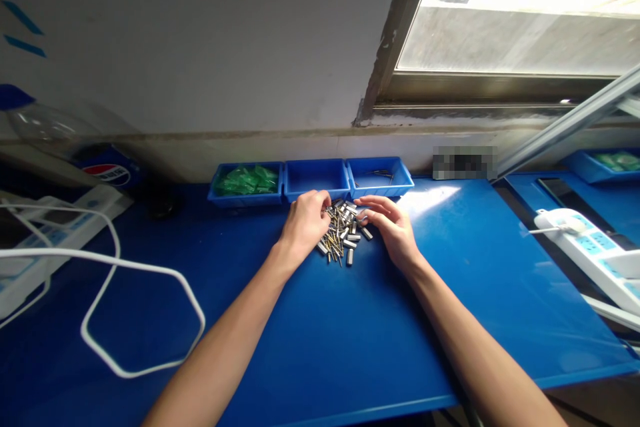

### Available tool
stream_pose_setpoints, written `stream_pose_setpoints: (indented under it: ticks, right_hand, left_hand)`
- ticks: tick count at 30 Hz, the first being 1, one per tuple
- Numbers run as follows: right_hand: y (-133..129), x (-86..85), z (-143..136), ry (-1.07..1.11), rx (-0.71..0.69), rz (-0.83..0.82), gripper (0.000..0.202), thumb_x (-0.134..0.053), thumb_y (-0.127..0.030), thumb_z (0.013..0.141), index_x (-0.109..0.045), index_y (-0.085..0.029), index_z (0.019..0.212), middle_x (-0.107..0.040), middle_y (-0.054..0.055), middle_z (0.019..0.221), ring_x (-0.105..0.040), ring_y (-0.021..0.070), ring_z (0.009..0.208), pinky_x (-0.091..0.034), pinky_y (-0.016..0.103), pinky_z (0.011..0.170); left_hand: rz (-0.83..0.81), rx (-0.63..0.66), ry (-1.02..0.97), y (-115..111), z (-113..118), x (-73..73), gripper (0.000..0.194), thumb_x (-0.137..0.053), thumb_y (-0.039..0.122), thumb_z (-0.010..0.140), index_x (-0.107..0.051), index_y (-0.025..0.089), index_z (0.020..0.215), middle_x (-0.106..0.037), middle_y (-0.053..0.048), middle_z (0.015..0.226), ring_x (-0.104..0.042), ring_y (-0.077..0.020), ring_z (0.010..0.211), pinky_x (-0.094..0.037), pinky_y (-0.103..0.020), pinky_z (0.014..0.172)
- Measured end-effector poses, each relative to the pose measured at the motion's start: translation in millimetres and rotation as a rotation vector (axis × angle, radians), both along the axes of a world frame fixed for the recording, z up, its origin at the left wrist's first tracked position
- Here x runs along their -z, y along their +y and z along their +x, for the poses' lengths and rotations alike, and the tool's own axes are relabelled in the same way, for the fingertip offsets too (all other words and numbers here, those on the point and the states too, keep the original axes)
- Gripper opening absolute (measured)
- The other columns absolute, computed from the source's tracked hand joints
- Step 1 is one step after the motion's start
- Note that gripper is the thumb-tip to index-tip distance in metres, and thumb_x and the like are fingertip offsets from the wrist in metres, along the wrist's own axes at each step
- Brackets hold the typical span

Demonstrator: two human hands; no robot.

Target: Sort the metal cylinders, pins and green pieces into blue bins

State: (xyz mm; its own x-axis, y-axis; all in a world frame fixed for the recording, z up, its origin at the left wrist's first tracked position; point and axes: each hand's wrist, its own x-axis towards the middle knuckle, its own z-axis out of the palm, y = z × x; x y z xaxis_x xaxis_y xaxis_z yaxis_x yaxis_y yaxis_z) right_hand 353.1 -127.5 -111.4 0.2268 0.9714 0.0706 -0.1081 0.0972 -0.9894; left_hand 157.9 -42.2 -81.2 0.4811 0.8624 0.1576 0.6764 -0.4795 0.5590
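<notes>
A pile of small metal parts (343, 230) lies on the blue table, mixing thin gold-toned rods or bits with short silver block-like pieces. At the pile's left side is my left hand (306, 219), its fingers curled down and pressed together at the parts; whatever they pinch is hidden. My right hand (393, 223) is at the right edge of the pile, fingers stretched toward it and apart from the thumb, with nothing visibly held. Just behind the pile stand a middle blue tray (316, 196) and a right blue tray (403, 188) holding several thin dark pieces.
A left blue tray (245, 199) holds green plastic packets (247, 180). A white cable (193, 293) loops over the table's left side, near a power strip (107, 203) and a Pepsi bottle (107, 163). Another power strip (595, 247) lies at the right, beyond a pale frame bar (565, 120).
</notes>
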Motion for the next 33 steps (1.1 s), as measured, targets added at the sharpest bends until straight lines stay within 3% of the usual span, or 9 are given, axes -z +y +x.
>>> stream_pose_setpoints:
  ticks: [8,19,23,29,33]
  right_hand:
    - [-1,-0.8,1,0.003,-0.013,-0.014,0.028,-0.079,-0.037,0.088,-0.077,-0.027,0.114,-0.080,0.005,0.117,-0.072,0.0211,0.091,-0.057,0.036,0.082]
    - [-1,1.3,2,0.031,-0.026,-0.022,0.030,-0.079,-0.038,0.089,-0.076,-0.026,0.117,-0.080,0.006,0.117,-0.071,0.0200,0.089,-0.057,0.036,0.084]
    - [-1,1.7,2,0.020,-0.031,-0.021,0.031,-0.079,-0.038,0.089,-0.076,-0.026,0.117,-0.081,0.006,0.116,-0.072,0.0206,0.088,-0.057,0.036,0.083]
    - [-1,1.8,2,0.010,-0.031,-0.024,0.031,-0.079,-0.039,0.089,-0.076,-0.026,0.117,-0.081,0.006,0.114,-0.073,0.0209,0.089,-0.058,0.037,0.084]
    - [0,0.7,3,-0.006,-0.027,-0.025,0.030,-0.079,-0.040,0.089,-0.076,-0.026,0.115,-0.081,0.006,0.113,-0.073,0.0207,0.088,-0.058,0.037,0.083]
  left_hand:
    - [-0.053,-0.036,-0.080,5,-8,-9.4,0.026,-0.061,0.005,0.087,-0.078,0.018,0.100,-0.080,-0.006,0.088,-0.076,-0.0208,0.082,-0.060,-0.029,0.078]
    - [0.018,0.010,0.089,0,-6,-18.9,0.026,-0.062,0.009,0.094,-0.076,0.020,0.113,-0.080,-0.010,0.104,-0.076,-0.0231,0.091,-0.059,-0.032,0.085]
    - [0.004,0.004,0.135,-1,-4,-15.1,0.025,-0.063,0.010,0.093,-0.078,0.021,0.111,-0.081,-0.009,0.099,-0.078,-0.0252,0.090,-0.059,-0.033,0.085]
    - [-0.030,0.049,0.005,3,-5,-9.6,0.027,-0.061,0.004,0.088,-0.078,0.019,0.103,-0.080,-0.007,0.091,-0.077,-0.0217,0.084,-0.059,-0.030,0.081]
    - [-0.036,0.071,-0.127,6,-12,-20.1,0.025,-0.063,0.004,0.084,-0.077,0.018,0.099,-0.081,-0.005,0.090,-0.076,-0.0191,0.083,-0.061,-0.028,0.082]
